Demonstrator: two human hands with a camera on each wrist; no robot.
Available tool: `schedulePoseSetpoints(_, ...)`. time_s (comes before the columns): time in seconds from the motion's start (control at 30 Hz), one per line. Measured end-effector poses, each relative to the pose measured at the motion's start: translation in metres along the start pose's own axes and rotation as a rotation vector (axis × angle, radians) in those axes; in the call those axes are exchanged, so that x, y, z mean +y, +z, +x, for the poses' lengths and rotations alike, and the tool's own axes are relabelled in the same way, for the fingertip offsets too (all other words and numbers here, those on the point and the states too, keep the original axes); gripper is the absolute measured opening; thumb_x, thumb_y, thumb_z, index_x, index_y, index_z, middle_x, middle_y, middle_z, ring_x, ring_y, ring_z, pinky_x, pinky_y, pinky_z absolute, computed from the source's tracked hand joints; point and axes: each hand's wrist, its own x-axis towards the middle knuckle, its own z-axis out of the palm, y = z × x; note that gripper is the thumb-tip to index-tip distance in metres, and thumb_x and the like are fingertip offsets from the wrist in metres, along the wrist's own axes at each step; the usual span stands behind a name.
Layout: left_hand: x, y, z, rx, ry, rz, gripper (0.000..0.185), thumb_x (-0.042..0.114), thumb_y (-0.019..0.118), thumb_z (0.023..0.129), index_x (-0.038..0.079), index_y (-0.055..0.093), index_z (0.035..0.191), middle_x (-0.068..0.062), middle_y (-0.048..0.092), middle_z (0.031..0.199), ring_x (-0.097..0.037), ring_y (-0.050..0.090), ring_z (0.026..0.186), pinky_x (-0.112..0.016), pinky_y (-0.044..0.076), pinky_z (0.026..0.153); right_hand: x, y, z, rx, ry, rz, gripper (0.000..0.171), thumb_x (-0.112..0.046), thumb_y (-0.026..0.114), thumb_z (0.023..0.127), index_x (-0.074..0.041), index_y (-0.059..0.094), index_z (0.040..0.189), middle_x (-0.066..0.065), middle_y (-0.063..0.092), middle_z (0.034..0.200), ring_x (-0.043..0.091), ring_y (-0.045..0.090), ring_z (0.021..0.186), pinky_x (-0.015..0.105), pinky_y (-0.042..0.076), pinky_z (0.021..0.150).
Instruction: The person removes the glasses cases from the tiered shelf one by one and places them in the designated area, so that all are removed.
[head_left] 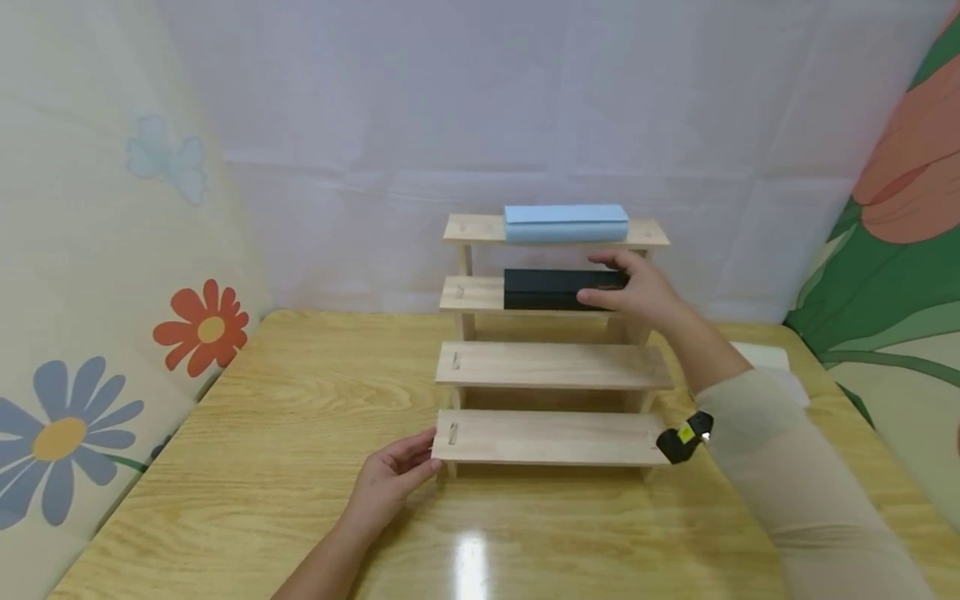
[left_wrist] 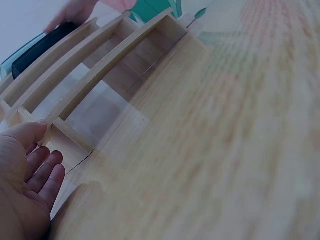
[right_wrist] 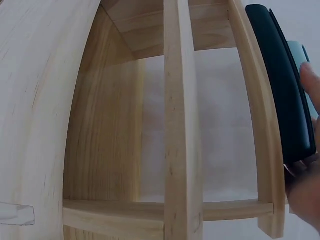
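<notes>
A four-tier wooden display rack (head_left: 555, 437) stands on the table. My left hand (head_left: 393, 483) holds the left end of its lowest tier; in the left wrist view the thumb (left_wrist: 31, 132) touches the corner and the other fingers are loosely curled. On the second tier from the top lies a dark glasses case (head_left: 547, 289), its long side along the shelf. My right hand (head_left: 645, 292) grips its right end, thumb in front and fingers behind, covering that end. A light blue glasses case (head_left: 566, 223) lies on the top tier, just behind.
The wood-grain table (head_left: 322, 383) runs to a white cloth backdrop (head_left: 337, 208). White flat items (head_left: 772, 371) lie right of the rack, partly behind my right arm. Flower-printed panels (head_left: 75, 250) flank the table. A small black device (head_left: 684, 437) is at the right wrist.
</notes>
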Motion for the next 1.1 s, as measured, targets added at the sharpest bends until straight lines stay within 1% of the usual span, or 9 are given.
schedulePoseSetpoints(0.13, 0.001, 0.0011, 0.0002, 0.007, -0.005, 0.005, 0.045, 0.0, 0.071, 0.086, -0.006, 0.059, 0.128, -0.022, 0.064, 0.126, -0.003, 0.066, 0.095, -0.017, 0.056, 0.083, 0.0, 0.0024, 0.003, -0.007, -0.008, -0.008, 0.069, -0.032, 0.077, 0.084, -0.009, 0.048, 0.143, 0.015, 0.039, 0.154, 0.035, 0.032, 0.144, 0.052, 0.025, 0.12)
schedulePoseSetpoints(0.3, 0.0016, 0.0009, 0.0005, -0.004, 0.002, 0.008, 0.045, 0.0, 0.071, 0.086, -0.007, 0.058, 0.129, -0.023, 0.063, 0.128, -0.002, 0.065, 0.096, -0.016, 0.056, 0.084, 0.0015, 0.0044, 0.0063, -0.008, -0.033, -0.017, 0.067, -0.026, 0.078, 0.083, -0.006, 0.05, 0.14, 0.016, 0.044, 0.15, 0.033, 0.039, 0.139, 0.048, 0.03, 0.119)
schedulePoseSetpoints(0.5, 0.0015, 0.0007, 0.0008, -0.014, 0.0, -0.009, 0.046, -0.001, 0.07, 0.087, -0.007, 0.057, 0.13, -0.024, 0.063, 0.128, -0.002, 0.065, 0.096, -0.016, 0.056, 0.083, -0.0013, 0.0042, 0.0077, -0.059, -0.02, -0.066, 0.071, -0.03, 0.078, 0.084, -0.008, 0.047, 0.144, 0.016, 0.039, 0.154, 0.036, 0.035, 0.141, 0.052, 0.028, 0.119)
schedulePoseSetpoints(0.63, 0.0017, 0.0011, 0.0008, -0.015, -0.001, -0.02, 0.046, -0.002, 0.069, 0.087, -0.008, 0.056, 0.13, -0.024, 0.063, 0.127, -0.003, 0.065, 0.096, -0.017, 0.056, 0.083, -0.0022, 0.0037, 0.0075, -0.075, -0.016, -0.07, 0.073, -0.031, 0.079, 0.083, -0.009, 0.046, 0.145, 0.016, 0.037, 0.155, 0.036, 0.033, 0.142, 0.054, 0.028, 0.119)
schedulePoseSetpoints(0.87, 0.0012, 0.0013, 0.0013, -0.016, 0.004, -0.015, 0.046, -0.001, 0.07, 0.086, -0.008, 0.057, 0.13, -0.024, 0.063, 0.127, -0.003, 0.065, 0.096, -0.017, 0.056, 0.084, 0.0027, 0.0054, 0.0083, -0.062, -0.054, -0.089, 0.072, -0.028, 0.081, 0.081, -0.009, 0.05, 0.142, 0.017, 0.043, 0.151, 0.036, 0.039, 0.139, 0.052, 0.031, 0.117)
schedulePoseSetpoints(1.1, -0.0024, 0.0018, 0.0022, -0.006, -0.016, -0.015, 0.046, -0.002, 0.071, 0.085, -0.006, 0.059, 0.129, -0.021, 0.065, 0.124, -0.005, 0.066, 0.097, -0.019, 0.057, 0.083, 0.004, 0.0074, 0.005, -0.034, -0.021, -0.107, 0.071, -0.033, 0.081, 0.08, -0.012, 0.051, 0.142, 0.016, 0.041, 0.152, 0.035, 0.037, 0.14, 0.053, 0.029, 0.118)
